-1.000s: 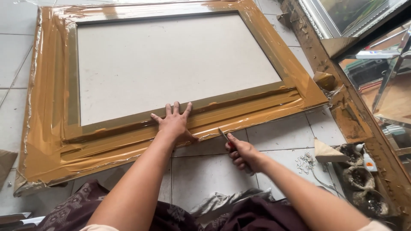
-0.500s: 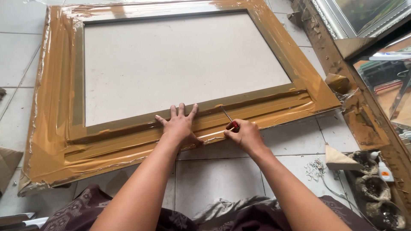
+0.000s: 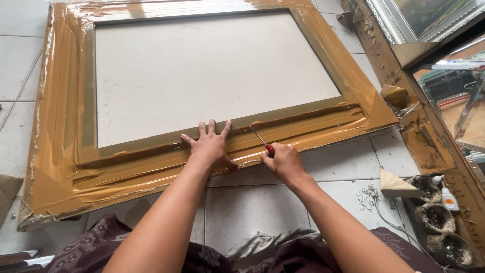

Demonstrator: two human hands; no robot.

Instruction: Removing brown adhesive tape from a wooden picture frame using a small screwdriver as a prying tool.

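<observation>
Plastic wrap covers the big gold picture frame (image 3: pixel 65 151) lying face down on the tiled floor (image 3: pixel 242 202), its pale backing board (image 3: pixel 202 71) facing up at you. Your left hand (image 3: pixel 208 146) lies flat and spread on the frame's near rail, gripping nothing, only pressing down. Your right hand (image 3: pixel 284 162) is clenched around the red handle of a screwdriver (image 3: pixel 262 141), whose thin shaft points up and left, with its tip at the inner lip of the near rail, just beside your left fingertips.

Judging from this, the main risk is a slip. The film looks slick, so if the tip skids off the lip it could run toward your left fingers, which sit very near the blade. Too much force could also gouge the backing board or tear the wrap and mark the gold finish. Your left palm rests on the same film, so it may slide and let the frame shift on the tiles. A heap of small metal clips (image 3: pixel 369 196) lies on the floor to your right, beside a glue bottle (image 3: pixel 446 198).
</observation>
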